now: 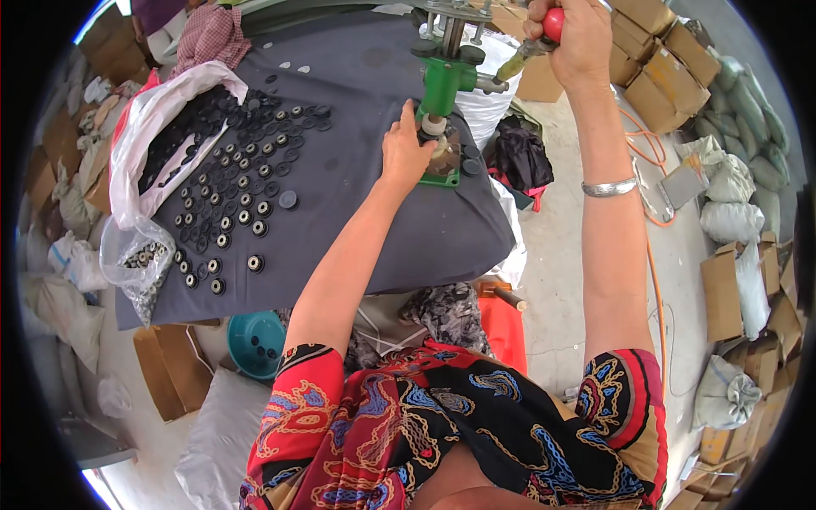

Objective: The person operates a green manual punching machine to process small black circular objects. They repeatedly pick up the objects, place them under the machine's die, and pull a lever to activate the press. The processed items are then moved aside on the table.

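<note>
A green hand press with a metal plunger stands at the far right part of the table. My left hand is at its base, index finger stretched up alongside the press and thumb reaching toward the pale die under the plunger. Finger and thumb are apart; whatever lies in the die is mostly hidden. Raised at the upper right, my right hand is closed around the press lever, by its red ball knob. Two black round parts lie beside the base.
Many black discs, several with metal rings, spread over the dark tablecloth. A white sack of black parts and a clear bag of small metal pieces sit at left. Below are a teal basin and an orange cable.
</note>
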Action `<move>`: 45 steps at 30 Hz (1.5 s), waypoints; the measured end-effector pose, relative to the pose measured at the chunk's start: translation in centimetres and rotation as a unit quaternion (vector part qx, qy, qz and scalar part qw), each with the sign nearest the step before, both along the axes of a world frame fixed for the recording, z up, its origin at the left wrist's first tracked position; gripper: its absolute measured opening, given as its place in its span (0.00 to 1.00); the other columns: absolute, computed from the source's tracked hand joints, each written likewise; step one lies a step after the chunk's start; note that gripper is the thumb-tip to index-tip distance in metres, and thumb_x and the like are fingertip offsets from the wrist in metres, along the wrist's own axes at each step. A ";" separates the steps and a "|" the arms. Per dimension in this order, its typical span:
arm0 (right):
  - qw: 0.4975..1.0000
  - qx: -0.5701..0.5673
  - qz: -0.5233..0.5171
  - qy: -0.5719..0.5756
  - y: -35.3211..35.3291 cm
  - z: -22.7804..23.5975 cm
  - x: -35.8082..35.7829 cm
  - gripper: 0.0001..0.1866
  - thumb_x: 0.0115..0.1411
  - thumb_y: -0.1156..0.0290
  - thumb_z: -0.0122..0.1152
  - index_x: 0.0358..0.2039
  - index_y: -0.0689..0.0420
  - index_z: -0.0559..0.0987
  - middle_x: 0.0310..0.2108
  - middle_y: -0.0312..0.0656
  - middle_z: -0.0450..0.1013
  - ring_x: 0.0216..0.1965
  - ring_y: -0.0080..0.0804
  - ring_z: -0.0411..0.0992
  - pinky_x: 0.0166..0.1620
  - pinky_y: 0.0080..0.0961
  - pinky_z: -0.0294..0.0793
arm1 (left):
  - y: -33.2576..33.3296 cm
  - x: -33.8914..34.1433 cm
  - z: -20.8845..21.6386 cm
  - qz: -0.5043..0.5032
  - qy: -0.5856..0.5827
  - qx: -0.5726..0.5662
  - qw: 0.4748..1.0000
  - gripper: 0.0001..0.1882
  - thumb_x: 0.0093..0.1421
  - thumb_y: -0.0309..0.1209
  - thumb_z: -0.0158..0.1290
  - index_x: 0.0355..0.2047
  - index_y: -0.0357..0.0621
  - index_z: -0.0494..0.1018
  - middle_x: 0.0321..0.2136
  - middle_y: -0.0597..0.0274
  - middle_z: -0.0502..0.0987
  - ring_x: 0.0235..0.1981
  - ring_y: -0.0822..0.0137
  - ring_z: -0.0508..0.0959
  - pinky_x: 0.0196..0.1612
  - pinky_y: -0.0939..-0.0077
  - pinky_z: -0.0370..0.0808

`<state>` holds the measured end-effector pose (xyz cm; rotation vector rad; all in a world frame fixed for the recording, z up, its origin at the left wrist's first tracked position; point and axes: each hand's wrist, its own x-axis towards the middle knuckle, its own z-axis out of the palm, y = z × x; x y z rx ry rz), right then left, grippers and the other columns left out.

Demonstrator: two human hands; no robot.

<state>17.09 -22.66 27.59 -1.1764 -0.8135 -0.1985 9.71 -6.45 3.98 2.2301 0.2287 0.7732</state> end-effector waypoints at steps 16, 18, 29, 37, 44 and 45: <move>0.944 -0.154 -0.076 -0.283 -4.5 -15.8 -8.9 0.09 0.58 0.72 0.50 0.27 0.60 0.78 0.17 0.39 0.69 0.19 0.28 0.69 0.25 0.24 0.66 | 0.8 -1.0 -1.7 0.006 -0.070 -0.004 0.998 0.43 0.48 0.26 0.62 0.63 0.31 0.54 0.46 0.49 0.77 0.46 0.47 0.74 0.50 0.55 0.70; 0.952 -0.140 -0.069 -0.264 -4.1 -16.0 -9.6 0.08 0.57 0.72 0.52 0.27 0.60 0.78 0.17 0.39 0.69 0.19 0.30 0.70 0.25 0.25 0.67 | 1.1 -2.3 -1.6 0.018 -0.080 0.062 0.995 0.40 0.48 0.26 0.61 0.61 0.33 0.57 0.45 0.49 0.77 0.46 0.47 0.74 0.49 0.55 0.70; 0.985 -0.114 0.016 -0.131 -4.0 -10.5 -7.7 0.11 0.65 0.70 0.49 0.33 0.63 0.78 0.16 0.34 0.67 0.18 0.19 0.65 0.24 0.17 0.63 | 9.2 -16.8 -1.3 0.230 0.042 0.259 0.937 0.19 0.52 0.24 0.55 0.46 0.39 0.75 0.48 0.47 0.75 0.47 0.49 0.74 0.51 0.58 0.70; 0.992 -0.073 0.063 -0.083 -2.6 -4.7 -4.2 0.12 0.65 0.70 0.48 0.33 0.65 0.77 0.17 0.35 0.67 0.19 0.20 0.65 0.24 0.17 0.63 | 11.2 -17.4 -5.4 0.250 0.087 0.302 0.916 0.19 0.52 0.22 0.52 0.46 0.39 0.76 0.49 0.46 0.75 0.46 0.51 0.75 0.49 0.60 0.71; 0.997 -0.048 0.059 -0.027 -1.7 -1.7 -1.7 0.13 0.64 0.70 0.48 0.34 0.66 0.77 0.18 0.37 0.67 0.19 0.24 0.65 0.24 0.20 0.63 | 11.9 -18.0 -5.0 0.225 0.017 0.196 0.954 0.18 0.50 0.24 0.59 0.44 0.44 0.79 0.45 0.49 0.78 0.43 0.51 0.76 0.48 0.61 0.73; 0.997 -0.040 0.067 -0.021 -1.6 -1.5 -1.1 0.13 0.64 0.70 0.48 0.34 0.66 0.77 0.18 0.38 0.67 0.19 0.25 0.65 0.24 0.21 0.64 | 11.9 -18.1 -4.9 0.221 0.002 0.181 0.958 0.18 0.50 0.24 0.60 0.43 0.44 0.79 0.44 0.50 0.78 0.43 0.51 0.76 0.48 0.61 0.74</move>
